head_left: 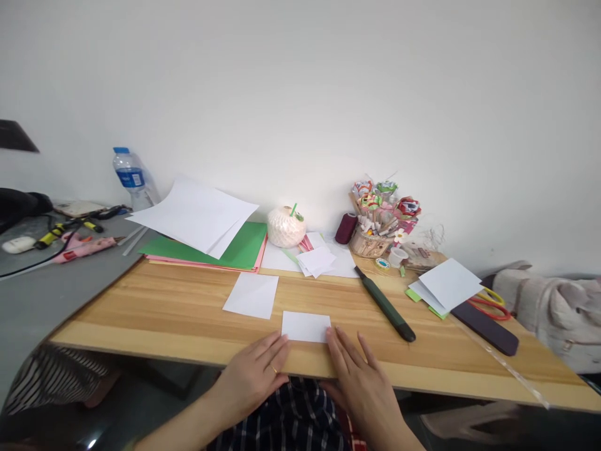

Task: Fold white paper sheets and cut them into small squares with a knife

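A small white paper rectangle (306, 327) lies flat near the front edge of the wooden table, in the head view. My left hand (260, 371), with a ring on one finger, touches its lower left corner; the fingers lie stretched out close together. At the right edge of the paper rest the fingertips of my right hand (359, 369), whose fingers are spread. Both thumbs are low, by the table edge. A larger white paper sheet (251, 295) lies just beyond, to the left.
Behind are stacked coloured sheets (244, 247), a white round ornament (286, 227) and a basket of paper flowers (369, 243). A dark green utility knife (385, 308), paper pieces (449, 285) and scissors (491, 307) lie right. A pink glue gun (84, 248) is on the grey surface left.
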